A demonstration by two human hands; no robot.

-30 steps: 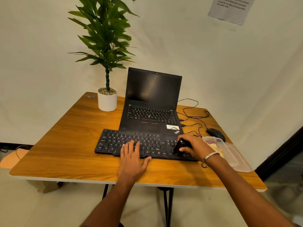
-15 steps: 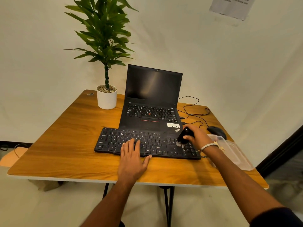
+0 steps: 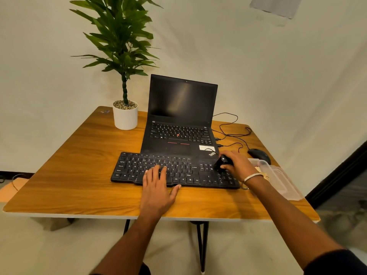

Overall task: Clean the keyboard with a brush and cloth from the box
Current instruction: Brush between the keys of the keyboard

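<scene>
Since a moment ago the right hand (image 3: 237, 164) has carried the brush (image 3: 222, 163) only slightly, keeping it at the numeric-pad end of the keyboard (image 3: 174, 170), up near its far right corner, after starting lower by the front edge a second back. Its fingers curl round the small black brush, whose lower end touches the keys. A pale band circles that wrist.

Meanwhile the left hand (image 3: 157, 188) stays where it was, flat and spread, fingers straight on the lower middle keys, thumb out along the front edge, palm on the wooden surface (image 3: 65, 175).

Behind the keyboard, touching its back edge, stands an open laptop (image 3: 181, 120) with a dark screen. To its left sits a potted plant (image 3: 124, 80) in a white pot. On the right, a black mouse (image 3: 259, 154) lies past the hand, its thin cable (image 3: 230, 128) looping toward the laptop. Just beside the right wrist is a clear plastic box (image 3: 278, 179); something pale lies in it, but I cannot tell what.
</scene>
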